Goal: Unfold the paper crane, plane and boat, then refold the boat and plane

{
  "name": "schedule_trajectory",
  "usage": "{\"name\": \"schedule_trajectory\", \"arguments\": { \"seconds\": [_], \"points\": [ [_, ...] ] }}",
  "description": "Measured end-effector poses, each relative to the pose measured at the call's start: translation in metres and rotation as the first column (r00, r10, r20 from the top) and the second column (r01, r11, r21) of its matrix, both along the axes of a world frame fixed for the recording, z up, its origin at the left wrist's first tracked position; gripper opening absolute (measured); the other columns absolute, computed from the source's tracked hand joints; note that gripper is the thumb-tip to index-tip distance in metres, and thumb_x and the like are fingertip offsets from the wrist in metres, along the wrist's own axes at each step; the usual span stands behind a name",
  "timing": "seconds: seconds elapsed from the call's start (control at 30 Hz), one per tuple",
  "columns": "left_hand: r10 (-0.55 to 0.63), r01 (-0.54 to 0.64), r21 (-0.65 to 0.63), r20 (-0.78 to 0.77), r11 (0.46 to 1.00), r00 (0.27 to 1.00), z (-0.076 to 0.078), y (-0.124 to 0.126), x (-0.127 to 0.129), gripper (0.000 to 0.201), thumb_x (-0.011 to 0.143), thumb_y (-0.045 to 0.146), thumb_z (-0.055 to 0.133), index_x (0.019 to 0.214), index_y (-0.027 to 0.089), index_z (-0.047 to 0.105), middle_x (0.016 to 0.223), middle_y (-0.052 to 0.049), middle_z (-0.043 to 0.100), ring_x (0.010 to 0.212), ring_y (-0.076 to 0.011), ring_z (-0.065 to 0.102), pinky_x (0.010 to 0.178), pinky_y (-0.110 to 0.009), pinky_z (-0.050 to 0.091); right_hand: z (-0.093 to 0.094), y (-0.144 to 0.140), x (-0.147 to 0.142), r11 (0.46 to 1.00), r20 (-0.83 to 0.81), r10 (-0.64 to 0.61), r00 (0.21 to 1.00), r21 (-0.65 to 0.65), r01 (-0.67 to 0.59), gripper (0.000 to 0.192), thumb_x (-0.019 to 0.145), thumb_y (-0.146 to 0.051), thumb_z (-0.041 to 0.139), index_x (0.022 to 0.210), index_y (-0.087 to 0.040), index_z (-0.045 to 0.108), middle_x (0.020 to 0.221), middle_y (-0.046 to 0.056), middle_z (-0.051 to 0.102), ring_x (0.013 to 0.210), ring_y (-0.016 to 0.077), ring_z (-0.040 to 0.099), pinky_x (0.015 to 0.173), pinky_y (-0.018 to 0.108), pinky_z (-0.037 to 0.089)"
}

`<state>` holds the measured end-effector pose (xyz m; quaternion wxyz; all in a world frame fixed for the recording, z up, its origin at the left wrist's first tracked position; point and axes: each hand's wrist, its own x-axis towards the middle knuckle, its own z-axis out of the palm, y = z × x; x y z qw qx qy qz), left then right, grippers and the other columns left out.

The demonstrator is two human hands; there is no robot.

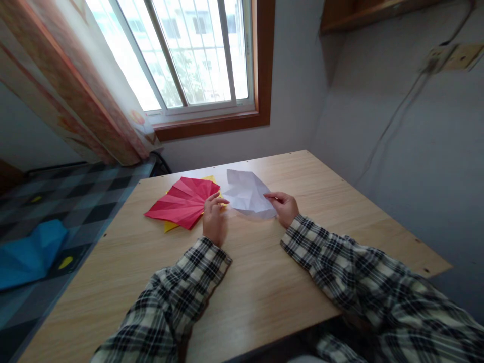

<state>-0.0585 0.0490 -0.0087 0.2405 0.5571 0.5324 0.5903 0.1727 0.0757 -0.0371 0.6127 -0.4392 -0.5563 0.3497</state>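
Note:
A creased white sheet of paper [246, 194] lies on the wooden table [264, 282]. My right hand [285, 206] pinches its near right edge. My left hand [215, 218] rests on the table at the sheet's left corner, fingertips touching the paper and the edge of a red creased sheet [183, 201]. The red sheet lies on top of a yellow sheet [171, 226], of which only the corners show. Both arms wear plaid sleeves.
A window [189, 55] with a wooden frame is behind the table, with a patterned curtain [75, 91] to its left. A bed with a checked cover [56, 201] and a blue paper object [30, 254] stands left of the table. A grey wall is at the right.

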Motion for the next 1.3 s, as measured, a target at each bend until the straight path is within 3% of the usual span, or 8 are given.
{"name": "schedule_trajectory", "arguments": {
  "seconds": [0.1,0.27,0.5,0.63,0.77,1.03,1.2,1.3],
  "points": [
    [-0.020,0.023,0.018,-0.148,1.000,0.989,0.002,0.001,-0.001,0.030,0.093,0.035,0.047,0.081,0.021,0.070,0.123,-0.011,0.058,0.129,-0.0276,0.049,0.114,-0.045,0.035,0.005,-0.003,0.003,0.988,0.145,-0.066,0.987,0.151,0.043,0.020,0.085,-0.026,0.061,0.092,-0.025,0.080,0.096,0.005,0.078,0.092,0.0224,0.071,0.086,0.038,0.057],
    [-0.015,0.047,0.066,-0.412,0.997,0.911,0.008,-0.008,0.008,0.027,0.085,0.048,0.065,0.082,0.021,0.070,0.128,-0.011,0.054,0.128,-0.0315,0.049,0.115,-0.050,0.033,0.013,-0.012,0.000,0.935,0.303,-0.109,0.947,0.355,-0.006,0.029,0.089,-0.017,0.053,0.100,-0.026,0.078,0.102,0.005,0.076,0.096,0.0200,0.070,0.090,0.037,0.057],
    [0.010,0.023,0.067,-0.458,0.997,0.889,0.001,-0.005,0.007,0.022,0.085,0.041,0.065,0.078,0.019,0.067,0.125,-0.014,0.056,0.125,-0.0333,0.051,0.111,-0.053,0.037,0.017,-0.021,-0.004,0.895,0.390,-0.084,0.917,0.434,-0.103,0.033,0.091,-0.016,0.049,0.108,-0.026,0.076,0.109,0.005,0.075,0.099,0.0183,0.070,0.090,0.034,0.059],
    [0.016,0.019,0.096,-0.348,0.995,0.937,-0.003,0.002,0.001,0.018,0.085,0.037,0.065,0.081,0.020,0.064,0.120,-0.013,0.058,0.121,-0.0308,0.054,0.105,-0.051,0.044,0.016,-0.017,-0.003,0.904,0.370,-0.101,0.923,0.421,-0.070,0.032,0.094,-0.021,0.049,0.111,-0.026,0.075,0.111,0.006,0.074,0.103,0.0194,0.069,0.093,0.037,0.057],
    [-0.009,0.019,0.067,-0.135,0.998,0.991,0.000,0.002,0.002,0.021,0.084,0.041,0.063,0.083,0.020,0.063,0.115,-0.011,0.060,0.112,-0.0268,0.058,0.087,-0.040,0.054,0.014,-0.010,-0.001,0.934,0.326,-0.120,0.938,0.357,-0.005,0.029,0.093,-0.026,0.052,0.110,-0.025,0.075,0.109,0.008,0.074,0.103,0.0216,0.068,0.095,0.040,0.056],
    [-0.050,0.050,0.010,0.079,0.999,0.996,0.002,-0.003,0.008,0.021,0.087,0.041,0.062,0.081,0.021,0.057,0.078,0.000,0.060,0.077,-0.0169,0.059,0.075,-0.029,0.049,-0.001,0.003,0.003,0.998,0.146,-0.050,0.988,0.043,0.044,0.037,0.083,-0.047,0.066,0.107,-0.020,0.074,0.112,0.011,0.072,0.106,0.0270,0.066,0.095,0.045,0.053],
    [-0.177,0.208,-0.019,0.459,0.978,0.871,0.002,-0.002,0.014,0.020,0.085,0.040,0.060,0.084,0.022,0.051,0.080,0.002,0.059,0.080,-0.0151,0.062,0.082,-0.031,0.053,-0.009,0.010,0.004,0.991,0.073,-0.105,0.992,-0.072,0.110,0.046,0.073,-0.051,0.074,0.105,-0.019,0.071,0.111,0.011,0.072,0.105,0.0287,0.065,0.094,0.047,0.053],
    [-0.266,0.346,-0.042,0.556,0.937,0.788,0.006,-0.007,0.019,0.020,0.081,0.038,0.062,0.084,0.022,0.051,0.080,0.002,0.060,0.079,-0.0146,0.063,0.081,-0.031,0.054,-0.007,0.011,0.005,0.985,0.083,-0.143,0.986,-0.090,0.150,0.048,0.068,-0.051,0.076,0.102,-0.018,0.069,0.109,0.012,0.071,0.104,0.0290,0.064,0.095,0.047,0.051]
  ]
}}
